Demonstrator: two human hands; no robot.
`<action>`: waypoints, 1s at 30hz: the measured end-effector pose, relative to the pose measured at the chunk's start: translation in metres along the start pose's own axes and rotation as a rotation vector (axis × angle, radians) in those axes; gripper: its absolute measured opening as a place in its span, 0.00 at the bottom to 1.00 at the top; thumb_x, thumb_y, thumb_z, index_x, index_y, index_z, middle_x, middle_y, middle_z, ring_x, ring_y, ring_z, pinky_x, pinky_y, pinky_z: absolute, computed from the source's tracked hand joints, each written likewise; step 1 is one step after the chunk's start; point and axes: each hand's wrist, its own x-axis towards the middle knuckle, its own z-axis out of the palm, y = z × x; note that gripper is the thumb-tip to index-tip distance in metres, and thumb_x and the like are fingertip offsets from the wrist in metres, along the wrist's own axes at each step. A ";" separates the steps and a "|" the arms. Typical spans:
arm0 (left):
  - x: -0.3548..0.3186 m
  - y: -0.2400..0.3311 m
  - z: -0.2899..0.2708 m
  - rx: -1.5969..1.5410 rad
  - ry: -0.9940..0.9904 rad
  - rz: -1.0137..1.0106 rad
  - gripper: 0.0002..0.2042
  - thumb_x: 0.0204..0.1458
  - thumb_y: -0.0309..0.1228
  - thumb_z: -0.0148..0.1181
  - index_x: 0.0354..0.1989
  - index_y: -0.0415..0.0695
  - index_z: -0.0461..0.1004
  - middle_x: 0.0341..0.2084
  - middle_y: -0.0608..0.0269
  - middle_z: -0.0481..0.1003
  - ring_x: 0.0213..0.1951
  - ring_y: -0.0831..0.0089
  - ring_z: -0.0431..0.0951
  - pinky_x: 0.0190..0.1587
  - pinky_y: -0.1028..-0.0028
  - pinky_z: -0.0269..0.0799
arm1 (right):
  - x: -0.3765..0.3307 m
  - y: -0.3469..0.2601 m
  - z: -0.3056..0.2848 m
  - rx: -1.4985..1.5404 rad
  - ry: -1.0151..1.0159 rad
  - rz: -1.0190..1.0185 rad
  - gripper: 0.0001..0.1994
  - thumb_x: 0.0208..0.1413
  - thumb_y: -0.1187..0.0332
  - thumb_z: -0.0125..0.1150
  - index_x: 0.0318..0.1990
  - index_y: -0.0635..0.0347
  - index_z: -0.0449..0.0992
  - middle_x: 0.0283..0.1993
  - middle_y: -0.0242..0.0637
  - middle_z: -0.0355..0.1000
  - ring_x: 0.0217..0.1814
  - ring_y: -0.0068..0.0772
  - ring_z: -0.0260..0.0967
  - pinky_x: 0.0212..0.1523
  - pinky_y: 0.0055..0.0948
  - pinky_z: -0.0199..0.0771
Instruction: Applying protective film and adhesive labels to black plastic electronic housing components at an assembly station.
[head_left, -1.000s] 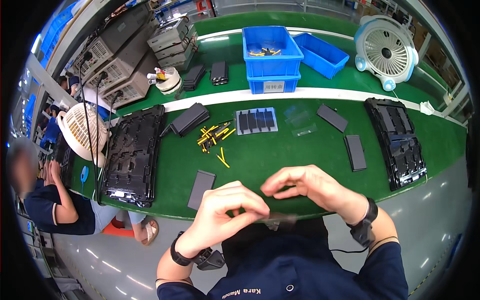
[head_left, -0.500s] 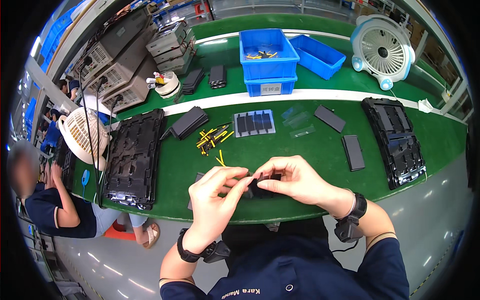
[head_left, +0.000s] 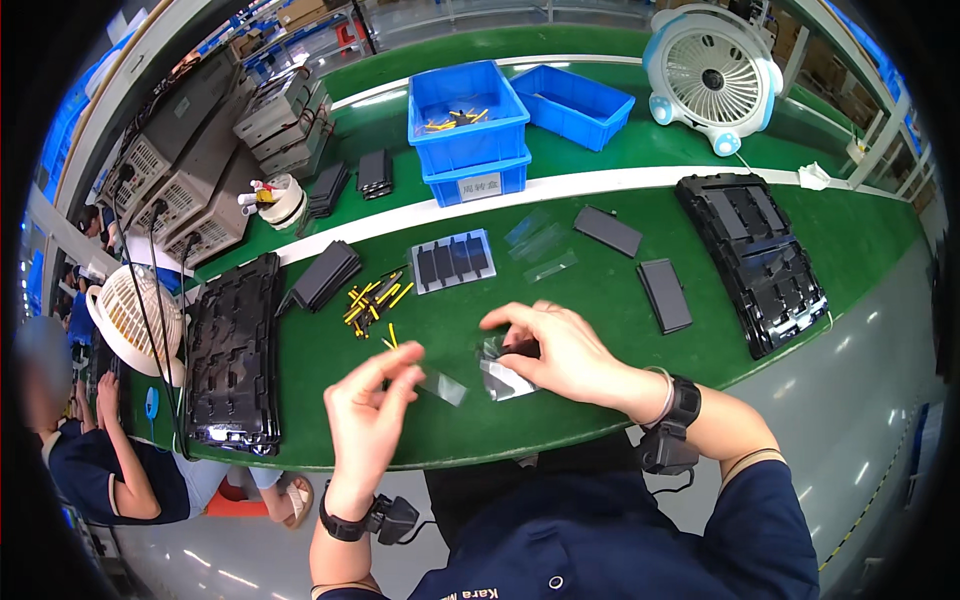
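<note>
My left hand (head_left: pixel 368 410) is pinched, with a small clear film strip (head_left: pixel 447 389) slanting from its fingertips over the green table. To its right, my right hand (head_left: pixel 570 352) has thumb and fingers closed on a shiny clear sheet (head_left: pixel 507 384) with dark pieces. The fingers hide part of that sheet. Beyond my hands lies a pale sheet bearing black strips (head_left: pixel 453 262). Loose yellow-and-black pieces (head_left: pixel 374 304) are heaped beyond my left hand. More clear film strips (head_left: pixel 550 266) lie beyond my right hand, beside dark flat blocks (head_left: pixel 664 296).
Black moulded trays stand at left (head_left: pixel 235 360) and right (head_left: pixel 752 262). Stacked blue bins (head_left: pixel 468 140) and a white-and-blue fan (head_left: pixel 712 80) are at the back. A small beige fan (head_left: pixel 140 320) is at left, near a seated person (head_left: pixel 125 470). More dark blocks (head_left: pixel 325 275) are stacked far left.
My hands were together over a dark piece; now they are apart. The left has drawn away leftward with the clear strip, while the right keeps the sheet. The view has shifted rightward.
</note>
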 end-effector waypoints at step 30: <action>-0.026 -0.010 -0.038 -0.349 -0.140 -0.295 0.10 0.49 0.20 0.59 0.41 0.35 0.70 0.30 0.65 0.76 0.32 0.83 0.75 0.36 0.84 0.70 | 0.006 -0.052 0.018 0.508 -0.145 -0.086 0.24 0.47 0.72 0.66 0.54 0.59 0.67 0.45 0.36 0.72 0.46 0.24 0.70 0.47 0.26 0.71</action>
